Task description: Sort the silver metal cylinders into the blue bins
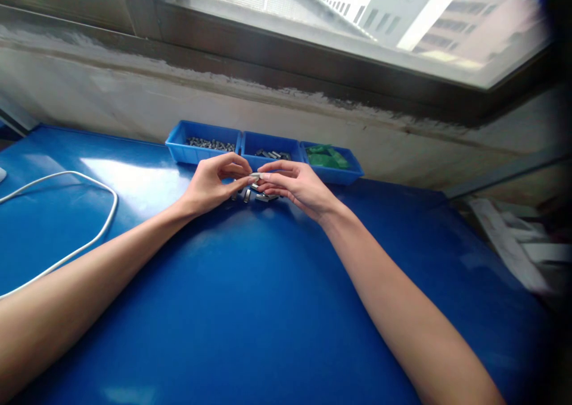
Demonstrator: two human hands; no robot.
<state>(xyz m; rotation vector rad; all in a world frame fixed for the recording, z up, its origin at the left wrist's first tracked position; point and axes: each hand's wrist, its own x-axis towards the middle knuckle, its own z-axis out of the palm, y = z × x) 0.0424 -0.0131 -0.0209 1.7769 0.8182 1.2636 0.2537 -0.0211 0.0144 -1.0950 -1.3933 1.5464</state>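
Between the fingertips of both hands is a small silvery metal piece (pixel 255 175), too small to tell its exact kind. My left hand (pixel 218 178) pinches its left end with thumb and fingers. From the other side, my right hand (pixel 300 186) grips it in the same way, covering much of it. Just below the fingers, several loose metal pieces (pixel 263 197) lie on the blue tabletop (pixel 250 286). Behind my hands stands the middle blue bin (pixel 272 140), with similar metal pieces (pixel 273 154) inside.
A left blue bin (pixel 203 132) holds many small metal parts (pixel 210 144); a right bin (pixel 353 165) contains green material (pixel 326 155). A white cable (pixel 111 205) curves across the table's left side. The wall (pixel 134 104) and window frame (pixel 286 53) rise behind.
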